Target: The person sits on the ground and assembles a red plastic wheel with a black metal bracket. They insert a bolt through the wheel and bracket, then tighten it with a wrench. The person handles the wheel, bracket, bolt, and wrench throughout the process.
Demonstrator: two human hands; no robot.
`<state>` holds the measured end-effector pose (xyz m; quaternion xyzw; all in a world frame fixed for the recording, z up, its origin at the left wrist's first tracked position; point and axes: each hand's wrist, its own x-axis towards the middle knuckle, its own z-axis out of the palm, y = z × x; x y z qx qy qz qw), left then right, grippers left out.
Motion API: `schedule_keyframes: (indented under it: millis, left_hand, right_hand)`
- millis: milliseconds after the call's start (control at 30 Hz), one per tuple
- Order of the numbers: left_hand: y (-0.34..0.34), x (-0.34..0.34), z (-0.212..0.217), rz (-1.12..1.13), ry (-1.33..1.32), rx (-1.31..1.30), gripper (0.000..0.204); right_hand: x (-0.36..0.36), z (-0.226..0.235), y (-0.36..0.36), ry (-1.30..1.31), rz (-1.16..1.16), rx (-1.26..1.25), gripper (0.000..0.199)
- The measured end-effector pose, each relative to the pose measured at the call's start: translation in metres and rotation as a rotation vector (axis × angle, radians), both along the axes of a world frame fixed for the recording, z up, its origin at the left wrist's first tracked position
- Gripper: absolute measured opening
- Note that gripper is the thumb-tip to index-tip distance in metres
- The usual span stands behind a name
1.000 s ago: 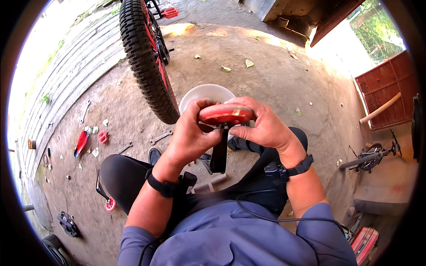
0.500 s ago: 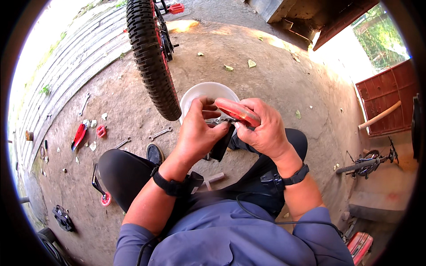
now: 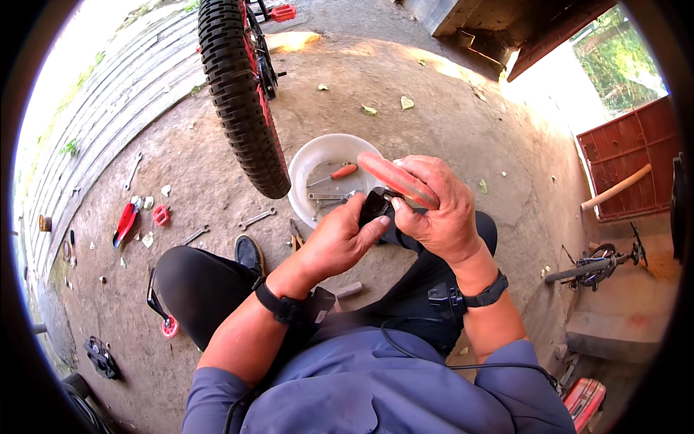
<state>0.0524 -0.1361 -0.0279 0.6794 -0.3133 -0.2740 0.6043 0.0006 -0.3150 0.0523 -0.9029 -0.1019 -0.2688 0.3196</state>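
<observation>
Before me I hold a training wheel (image 3: 394,178), a red disc with a black bracket (image 3: 375,207). My right hand (image 3: 444,210) grips the disc, its thumb near where the bracket joins. The thumb and fingers of my left hand (image 3: 329,246) are closed on the bracket; part of it is hidden behind them. Just beyond, a white plastic basin (image 3: 298,168) stands on the ground. Inside it lie a red-handled screwdriver (image 3: 345,171) and a wrench (image 3: 327,196), partly covered by my left hand.
A bicycle's knobby tyre (image 3: 235,101) rises ahead on the left. Wrenches (image 3: 258,218), a red pedal (image 3: 161,215) and a second training wheel (image 3: 170,327) lie on the ground to the left. Another bicycle (image 3: 600,266) is at the far right, near a red metal gate (image 3: 629,163).
My left hand has moved down and toward me, uncovering the tools in the basin. The training wheel has turned and shifted slightly right, with its bracket tipped up.
</observation>
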Motion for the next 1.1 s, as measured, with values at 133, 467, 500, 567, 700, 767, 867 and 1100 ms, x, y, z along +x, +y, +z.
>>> schedule_keyframes:
  millis: [133, 467, 500, 567, 700, 767, 867, 1100]
  left_hand:
    - [0.000, 0.001, 0.005, -0.047, 0.009, -0.028, 0.021]
    - [0.004, 0.003, 0.025, -0.178, 0.281, -0.004, 0.026]
    - [0.004, 0.003, 0.023, -0.183, 0.291, -0.009, 0.027]
    - [0.003, 0.003, 0.021, -0.186, 0.285, -0.012, 0.027]
    - [0.003, 0.004, 0.018, -0.180, 0.241, 0.007, 0.028]
    - [0.003, 0.004, 0.018, -0.179, 0.231, 0.027, 0.028]
    - [0.004, 0.004, 0.021, -0.182, 0.241, 0.049, 0.029]
    - [0.004, 0.002, 0.023, -0.200, 0.328, 0.061, 0.028]
  right_hand:
    - [-0.001, 0.003, -0.003, 0.014, 0.043, -0.017, 0.047]
    - [-0.007, 0.008, -0.006, 0.114, 0.040, 0.010, 0.053]
    - [-0.007, 0.009, -0.006, 0.112, 0.043, 0.014, 0.053]
    - [-0.007, 0.009, -0.005, 0.104, 0.046, 0.021, 0.053]
    - [-0.008, 0.007, -0.005, 0.114, 0.034, 0.022, 0.052]
    - [-0.009, 0.005, -0.005, 0.123, 0.026, 0.028, 0.052]
    - [-0.010, 0.002, -0.006, 0.114, 0.019, 0.037, 0.053]
    - [-0.011, 0.003, -0.009, 0.166, 0.043, 0.060, 0.054]
